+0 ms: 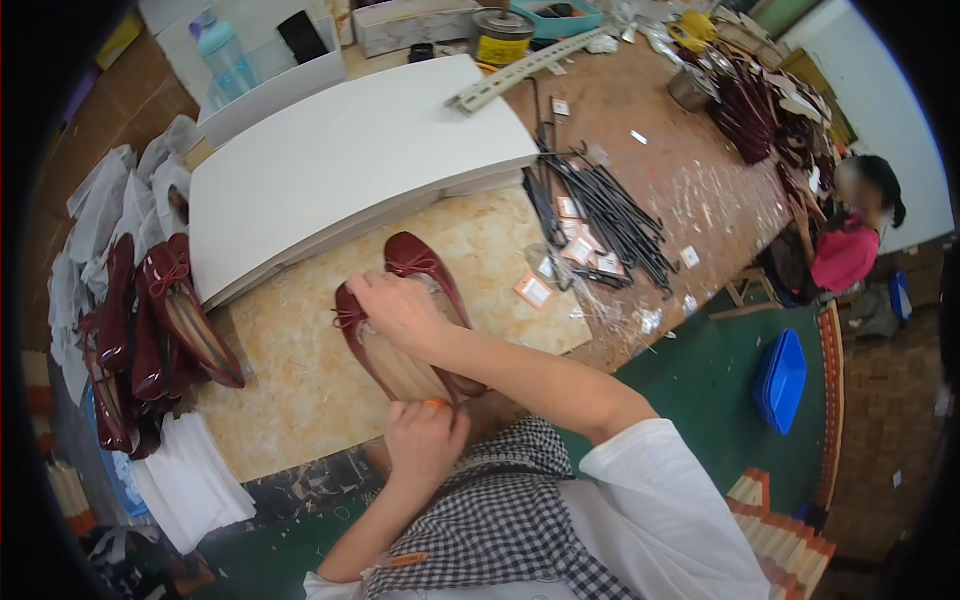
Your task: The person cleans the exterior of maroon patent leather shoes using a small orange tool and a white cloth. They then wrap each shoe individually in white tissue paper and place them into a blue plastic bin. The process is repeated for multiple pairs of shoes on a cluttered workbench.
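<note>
Dark red shoe point(383, 362) mid-frame, toe pointing upper left
I've got the left hand point(424, 442) pinching the heel end, right hand point(398, 312) over the front (thumb's hidden, can't tell if it's gripping).

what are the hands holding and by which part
A burgundy ballet flat: the left hand holds its heel; the right hand lies over its toe end, grip unclear.

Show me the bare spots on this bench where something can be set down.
Bare: the marbled board between the piled red shoes at left and the red pair; also most of the top of the white stack, short of the metal strip at its far right corner. Crowded: right of the board, with black hooked rods and loose tags.
</note>
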The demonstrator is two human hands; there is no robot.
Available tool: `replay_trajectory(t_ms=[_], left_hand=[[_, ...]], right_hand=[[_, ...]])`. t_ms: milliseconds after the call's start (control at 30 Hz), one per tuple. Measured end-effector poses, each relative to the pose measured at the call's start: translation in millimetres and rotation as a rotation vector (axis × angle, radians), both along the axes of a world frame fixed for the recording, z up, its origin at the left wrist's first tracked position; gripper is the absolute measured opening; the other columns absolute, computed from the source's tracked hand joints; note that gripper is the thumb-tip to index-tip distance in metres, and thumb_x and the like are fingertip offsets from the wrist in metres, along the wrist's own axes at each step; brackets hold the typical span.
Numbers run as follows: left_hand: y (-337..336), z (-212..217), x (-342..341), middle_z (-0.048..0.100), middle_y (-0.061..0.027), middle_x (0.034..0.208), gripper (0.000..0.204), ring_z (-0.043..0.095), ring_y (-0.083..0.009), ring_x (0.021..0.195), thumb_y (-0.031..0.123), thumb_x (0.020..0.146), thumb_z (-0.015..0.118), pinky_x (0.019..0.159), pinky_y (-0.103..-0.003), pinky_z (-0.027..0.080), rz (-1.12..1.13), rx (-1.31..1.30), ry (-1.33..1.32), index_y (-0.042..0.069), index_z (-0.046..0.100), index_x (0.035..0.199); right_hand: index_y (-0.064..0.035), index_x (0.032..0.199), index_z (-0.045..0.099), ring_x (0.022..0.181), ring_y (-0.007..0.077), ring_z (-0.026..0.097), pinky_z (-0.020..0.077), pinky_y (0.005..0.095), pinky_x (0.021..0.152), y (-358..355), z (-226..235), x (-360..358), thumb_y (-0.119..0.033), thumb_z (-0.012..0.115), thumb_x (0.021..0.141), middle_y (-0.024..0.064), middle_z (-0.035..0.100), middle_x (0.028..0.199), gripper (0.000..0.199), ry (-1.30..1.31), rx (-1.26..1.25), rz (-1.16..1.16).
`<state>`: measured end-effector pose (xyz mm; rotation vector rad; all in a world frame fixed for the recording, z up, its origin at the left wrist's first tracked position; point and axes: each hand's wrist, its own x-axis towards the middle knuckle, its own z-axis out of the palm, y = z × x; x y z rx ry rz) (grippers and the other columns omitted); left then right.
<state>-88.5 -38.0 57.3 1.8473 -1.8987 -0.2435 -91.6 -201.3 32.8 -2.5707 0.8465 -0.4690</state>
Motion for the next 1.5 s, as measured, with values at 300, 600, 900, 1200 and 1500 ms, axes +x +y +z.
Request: replay_trajectory(t_ms=[300,600,900,1200,1500], left_hand=[[15.1,20.5,65.2,0.061,-0.011,0.068,0.051,0.058,-0.02,0.061,0.022,0.078,0.066,0.065,-0.034,0.046,0.665,0.24,0.612,0.001,0.056,0.123],[12.3,-56.5,66.9,0.062,-0.0141,0.104,0.056,0.061,-0.0196,0.084,0.019,0.085,0.055,0.072,-0.034,0.05,0.571,-0.119,1.047,-0.004,0.042,0.133],[-16.8,0.5,46.0,0.058,-0.0153,0.117,0.058,0.06,-0.0269,0.099,0.04,0.088,0.045,0.084,-0.04,0.051,0.514,0.121,2.017,-0.002,0.043,0.128],[-18.6,7.4,60.9,0.049,-0.0136,0.126,0.053,0.05,-0.0214,0.114,0.022,0.086,0.047,0.097,-0.033,0.039,0.508,-0.311,1.578,0.001,0.036,0.134],[-20.5,-12.5,70.1,0.055,-0.0129,0.122,0.055,0.055,-0.0216,0.11,0.043,0.095,0.032,0.093,-0.036,0.044,0.532,-0.306,1.581,0.002,0.043,0.13]], right_hand=[[-0.0047,0.094,0.064,0.081,0.0329,0.062,0.0489,0.0411,0.072,-106.8,25.8,-266.4,-0.009,0.059,0.078,0.0139,0.064,0.083,0.018,0.059,-0.253,-0.698],[-0.0055,0.088,0.061,0.072,0.0353,0.063,0.0508,0.0431,0.064,-111.4,16.4,-308.9,-0.017,0.061,0.079,0.0128,0.063,0.078,0.015,0.327,-0.36,-0.648],[-0.0042,0.1,0.066,0.052,0.0253,0.06,0.0456,0.0348,0.051,-30.7,89.4,-188.4,-0.019,0.061,0.086,0.014,0.061,0.061,0.021,-0.099,0.119,-0.521],[-0.0036,0.12,0.058,0.048,0.0186,0.058,0.0447,0.0306,0.05,44.6,123.1,-97.8,-0.012,0.06,0.087,0.013,0.06,0.06,0.035,-0.084,0.53,-0.07],[-0.0052,0.131,0.048,0.055,0.0259,0.059,0.0454,0.0332,0.056,51.6,114.8,-96.8,-0.01,0.059,0.087,0.0185,0.056,0.065,0.045,-0.221,0.609,-0.001]])
